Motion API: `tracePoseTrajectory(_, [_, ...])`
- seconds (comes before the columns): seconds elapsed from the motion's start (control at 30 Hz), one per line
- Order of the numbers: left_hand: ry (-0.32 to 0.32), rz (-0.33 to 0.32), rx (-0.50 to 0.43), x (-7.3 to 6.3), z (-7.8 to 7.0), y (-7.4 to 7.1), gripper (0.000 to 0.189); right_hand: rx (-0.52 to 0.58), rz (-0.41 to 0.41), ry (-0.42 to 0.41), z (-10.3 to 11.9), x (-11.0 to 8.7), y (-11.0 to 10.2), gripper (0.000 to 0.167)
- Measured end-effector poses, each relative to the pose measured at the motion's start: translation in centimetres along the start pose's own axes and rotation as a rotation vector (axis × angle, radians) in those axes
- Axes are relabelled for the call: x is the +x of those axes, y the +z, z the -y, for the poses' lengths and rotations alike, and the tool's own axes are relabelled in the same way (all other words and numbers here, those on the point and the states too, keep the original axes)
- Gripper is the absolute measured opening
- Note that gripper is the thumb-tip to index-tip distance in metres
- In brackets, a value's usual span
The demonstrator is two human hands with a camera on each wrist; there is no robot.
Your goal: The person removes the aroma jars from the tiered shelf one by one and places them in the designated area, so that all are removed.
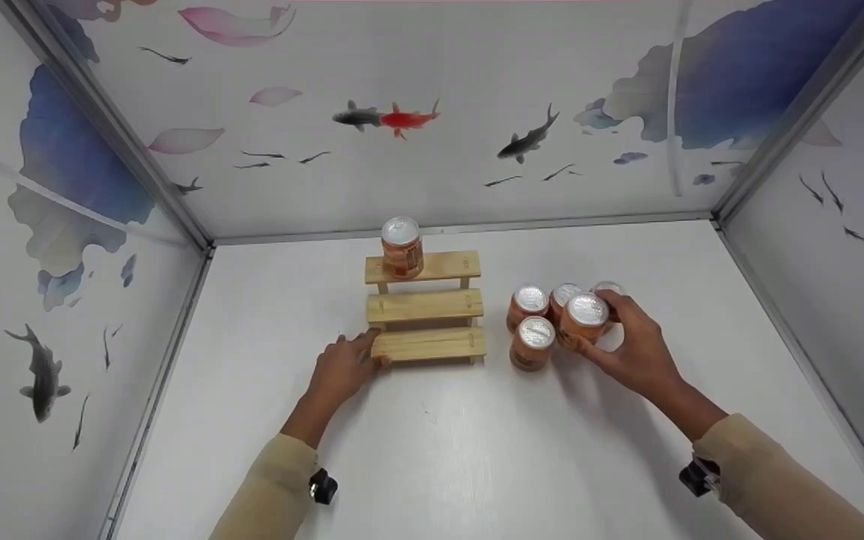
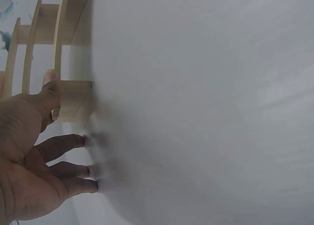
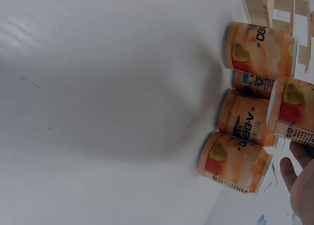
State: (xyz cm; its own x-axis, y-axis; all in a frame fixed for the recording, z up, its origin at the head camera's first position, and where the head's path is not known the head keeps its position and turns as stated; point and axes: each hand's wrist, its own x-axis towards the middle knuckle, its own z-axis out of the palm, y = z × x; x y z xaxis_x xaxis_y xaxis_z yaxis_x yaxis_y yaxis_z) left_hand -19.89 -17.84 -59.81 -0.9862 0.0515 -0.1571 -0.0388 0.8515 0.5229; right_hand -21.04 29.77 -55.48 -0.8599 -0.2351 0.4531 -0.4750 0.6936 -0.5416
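Note:
A three-step wooden stand (image 1: pixel 426 304) is on the white table. My left hand (image 1: pixel 340 373) grips the left end of its lowest step between thumb and forefinger; in the left wrist view the other fingers (image 2: pixel 73 170) reach toward the tabletop. One orange can with a silver lid (image 1: pixel 403 255) stands on the top step, left of its middle. Right of the stand, my right hand (image 1: pixel 642 352) holds another orange can (image 3: pixel 294 109), raised above the table. Several similar cans, among them a front one (image 1: pixel 532 346) and a left one (image 1: pixel 528 311), stand close together beneath and beside it.
White panels printed with fish and petals enclose the table at the back (image 1: pixel 432 180), left (image 1: pixel 64 300) and right (image 1: pixel 837 247). Metal framing (image 1: pixel 462 228) runs along the table's back edge. Small black devices (image 1: pixel 322 486) are on both wrists.

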Motion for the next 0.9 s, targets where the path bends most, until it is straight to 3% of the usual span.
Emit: tracePoseTrajectory(0.9, [-0.002, 0.015, 0.025, 0.0, 0.0, 0.0, 0.064, 0.026, 0.119, 0.047, -1.3, -1.9, 1.8, 0.084])
